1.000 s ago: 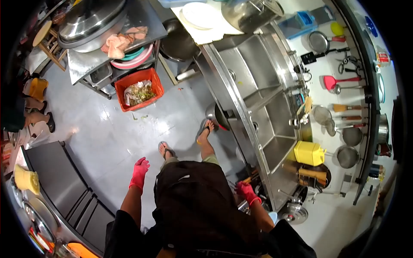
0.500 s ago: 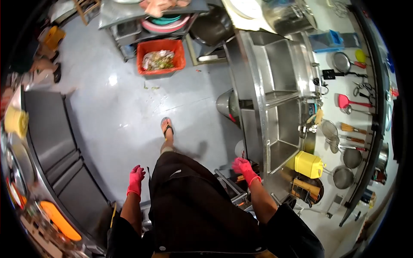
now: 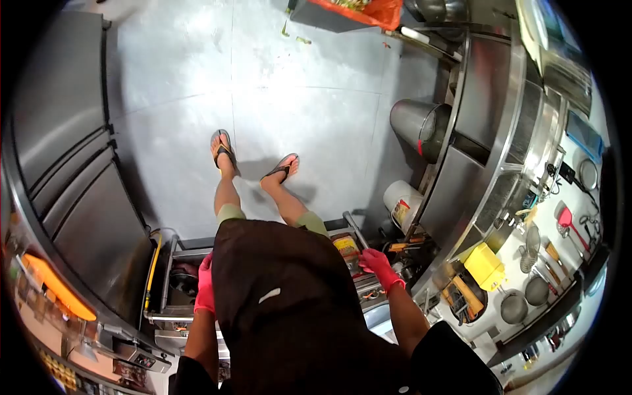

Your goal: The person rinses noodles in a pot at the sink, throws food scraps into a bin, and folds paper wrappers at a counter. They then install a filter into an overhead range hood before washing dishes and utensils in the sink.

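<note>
My left hand (image 3: 205, 288), in a pink rubber glove, hangs beside my dark apron (image 3: 283, 296). The apron hides its fingers. Over on the right, my right hand (image 3: 378, 262) wears a matching glove, and its fingers are curled at the end of a metal rail (image 3: 356, 230). The rail belongs to a low metal frame (image 3: 194, 252) that shows on both sides of my body. A dark round pan (image 3: 183, 282) lies in its left part. Just left of my right hand is a container with a yellow and red label (image 3: 345, 246).
Steel cabinets (image 3: 72, 85) line the left side, with an orange board (image 3: 59, 286) above. Along the right runs a steel sink counter (image 3: 487, 197), with a yellow jug (image 3: 485, 266) and hanging pans. A grey bin (image 3: 415, 125) and white bucket (image 3: 401, 201) stand below. A red-lined tub (image 3: 368, 12) is ahead.
The red-lined tub and sink have shifted up and right in view. Both my feet now show. My right hand has come to the rail, and my left hand is closer to the apron.
</note>
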Action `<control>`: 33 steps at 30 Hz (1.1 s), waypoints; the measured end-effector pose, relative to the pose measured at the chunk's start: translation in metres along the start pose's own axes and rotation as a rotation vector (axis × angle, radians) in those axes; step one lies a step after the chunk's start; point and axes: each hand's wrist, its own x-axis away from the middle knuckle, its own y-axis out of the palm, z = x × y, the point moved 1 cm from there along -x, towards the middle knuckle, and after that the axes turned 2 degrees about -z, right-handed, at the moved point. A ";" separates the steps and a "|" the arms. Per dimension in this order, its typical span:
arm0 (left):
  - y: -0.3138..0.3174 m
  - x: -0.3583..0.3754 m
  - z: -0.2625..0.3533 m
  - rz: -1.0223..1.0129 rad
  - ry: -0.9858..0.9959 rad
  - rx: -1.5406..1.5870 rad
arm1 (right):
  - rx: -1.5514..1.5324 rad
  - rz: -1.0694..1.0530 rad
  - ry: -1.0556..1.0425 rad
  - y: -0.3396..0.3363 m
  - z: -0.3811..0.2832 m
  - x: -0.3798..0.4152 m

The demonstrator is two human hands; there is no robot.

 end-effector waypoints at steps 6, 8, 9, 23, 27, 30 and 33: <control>-0.031 0.012 0.022 0.142 0.006 0.004 | 0.032 0.060 0.154 0.064 0.008 -0.017; -0.043 -0.001 0.026 0.163 0.010 0.025 | 0.083 0.039 0.163 0.084 -0.004 -0.017; -0.046 -0.005 0.027 0.163 0.003 0.057 | 0.095 0.043 0.176 0.093 -0.009 -0.019; -0.056 -0.037 0.019 0.149 -0.004 0.143 | -0.008 0.084 0.138 0.114 -0.029 -0.047; -0.051 -0.033 0.052 0.128 0.096 0.065 | 0.106 0.161 0.105 0.093 -0.053 -0.064; -0.048 -0.038 0.101 0.187 0.243 -0.238 | 0.014 0.321 0.038 0.033 -0.053 -0.119; -0.005 -0.038 0.157 0.253 0.397 -0.421 | 0.364 0.578 -0.101 -0.077 -0.070 -0.208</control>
